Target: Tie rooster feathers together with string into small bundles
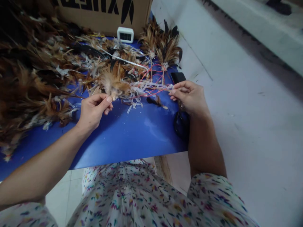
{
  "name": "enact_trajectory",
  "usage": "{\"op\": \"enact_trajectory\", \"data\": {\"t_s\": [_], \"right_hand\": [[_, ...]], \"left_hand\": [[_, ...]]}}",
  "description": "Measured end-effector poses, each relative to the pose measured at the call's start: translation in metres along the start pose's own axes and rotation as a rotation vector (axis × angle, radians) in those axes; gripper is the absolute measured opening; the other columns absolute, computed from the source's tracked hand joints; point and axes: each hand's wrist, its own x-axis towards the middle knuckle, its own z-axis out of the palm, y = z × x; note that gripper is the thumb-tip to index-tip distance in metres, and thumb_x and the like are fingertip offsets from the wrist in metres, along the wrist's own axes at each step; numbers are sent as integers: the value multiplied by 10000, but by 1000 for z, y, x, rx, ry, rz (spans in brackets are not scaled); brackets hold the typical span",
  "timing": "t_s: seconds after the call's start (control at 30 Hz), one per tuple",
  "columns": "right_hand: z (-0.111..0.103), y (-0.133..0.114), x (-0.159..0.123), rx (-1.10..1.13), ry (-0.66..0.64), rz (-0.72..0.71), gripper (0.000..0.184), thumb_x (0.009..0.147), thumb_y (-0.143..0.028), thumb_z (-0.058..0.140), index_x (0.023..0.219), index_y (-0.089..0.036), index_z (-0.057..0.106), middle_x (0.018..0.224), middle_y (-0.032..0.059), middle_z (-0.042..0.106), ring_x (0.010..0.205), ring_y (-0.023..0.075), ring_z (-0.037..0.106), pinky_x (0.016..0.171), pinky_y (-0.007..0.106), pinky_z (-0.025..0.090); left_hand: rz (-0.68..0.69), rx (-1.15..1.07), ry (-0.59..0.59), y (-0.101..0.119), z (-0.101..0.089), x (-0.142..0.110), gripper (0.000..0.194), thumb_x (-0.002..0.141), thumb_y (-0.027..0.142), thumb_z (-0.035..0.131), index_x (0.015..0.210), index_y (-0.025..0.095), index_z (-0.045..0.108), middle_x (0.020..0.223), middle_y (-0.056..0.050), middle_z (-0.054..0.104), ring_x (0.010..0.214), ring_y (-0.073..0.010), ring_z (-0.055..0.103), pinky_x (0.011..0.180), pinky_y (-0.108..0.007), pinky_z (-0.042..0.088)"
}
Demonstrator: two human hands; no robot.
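Feather bunch [115, 82] sits over the middle of the blue table [123, 135], back from the near edge; left hand [93, 108] has thumb and fingers clamped on its base. Long axis: base at the fingertips, plumes toward the far edge. Right hand [193, 97], by the right edge, pinches the white strips [151, 84], fingertips together. Strips run leftward, roughly along the near edge, their tangled part just right of the bunch, so left hand is nearer that. Can't tell if strips touch the bunch, or if red strings [155, 93] are pinched too.
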Motion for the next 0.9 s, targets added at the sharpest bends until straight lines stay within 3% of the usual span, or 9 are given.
{"op": "enact_trajectory", "data": {"t_s": [0.23,0.5,0.7,0.9], "right_hand": [[-6,-4,-5,39,51,-94,290,704,-266,814,957,-224,679,706,-43,711,606,116,674,554,232,543],[-8,-12,-12,-30,272,-293,117,797,-189,720,911,-180,741,804,35,771,672,142,735,642,266,600],[-8,-18,-16,-211,448,-428,153,805,-178,682,919,-162,782,789,38,784,708,160,748,656,267,593],[-8,-22,-20,-329,527,-447,177,840,-215,658,949,-199,796,893,24,803,783,176,756,736,310,606]], "left_hand": [[-76,15,56,5,3,-1,315,651,433,886,652,173,709,546,13,651,369,-31,466,359,-192,326],[-124,40,48,0,3,-2,290,669,419,876,661,180,711,558,7,649,383,-37,471,370,-195,321],[-167,65,43,-1,3,-4,321,666,442,874,661,167,709,563,4,647,396,-38,469,385,-189,342],[-178,47,44,-1,2,-4,291,679,409,870,664,166,711,557,-2,644,394,-42,468,383,-189,339]]}}
